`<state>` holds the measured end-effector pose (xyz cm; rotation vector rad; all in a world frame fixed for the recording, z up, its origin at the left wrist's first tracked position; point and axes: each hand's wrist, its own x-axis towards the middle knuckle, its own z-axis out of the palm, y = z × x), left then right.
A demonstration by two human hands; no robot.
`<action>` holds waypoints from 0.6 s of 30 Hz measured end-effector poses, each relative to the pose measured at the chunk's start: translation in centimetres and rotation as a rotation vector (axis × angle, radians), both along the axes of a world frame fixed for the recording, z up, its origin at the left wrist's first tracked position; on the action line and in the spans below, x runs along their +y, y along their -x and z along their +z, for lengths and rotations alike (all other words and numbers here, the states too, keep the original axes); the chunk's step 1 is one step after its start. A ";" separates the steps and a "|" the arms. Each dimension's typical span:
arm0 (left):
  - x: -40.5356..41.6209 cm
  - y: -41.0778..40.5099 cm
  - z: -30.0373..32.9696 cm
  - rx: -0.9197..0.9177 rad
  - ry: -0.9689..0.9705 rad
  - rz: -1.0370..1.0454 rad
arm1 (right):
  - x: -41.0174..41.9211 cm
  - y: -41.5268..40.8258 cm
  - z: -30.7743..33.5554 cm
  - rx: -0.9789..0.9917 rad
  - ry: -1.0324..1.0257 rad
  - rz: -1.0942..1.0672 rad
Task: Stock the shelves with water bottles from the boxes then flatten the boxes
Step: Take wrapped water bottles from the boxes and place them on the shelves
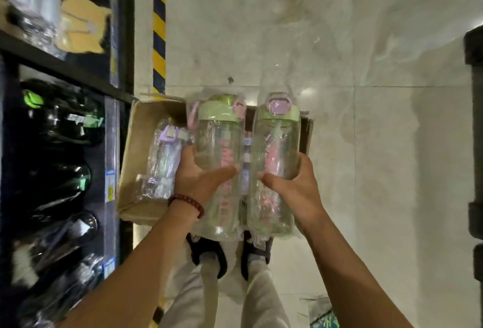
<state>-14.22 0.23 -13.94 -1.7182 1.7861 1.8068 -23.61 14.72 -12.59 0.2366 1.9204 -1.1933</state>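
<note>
Holding two wrapped bottles above box (146,160): your left hand (198,176) grip wraps left bottle (218,144), right hand (292,184) grip wraps right bottle (277,150). Stocking step. Next: swing toward shelf (112,129) left of box, seat upright. More bottles inside box.

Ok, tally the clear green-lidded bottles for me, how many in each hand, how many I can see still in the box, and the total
Held in the left hand: 1 bottle
Held in the right hand: 1 bottle
Visible in the cardboard box: 1 wrapped bottle; any others are hidden
Total visible: 3
</note>
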 end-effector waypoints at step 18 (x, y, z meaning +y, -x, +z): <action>-4.4 -3.8 37.3 0.406 0.276 0.060 | -4.1 -3.3 36.4 0.502 0.148 0.088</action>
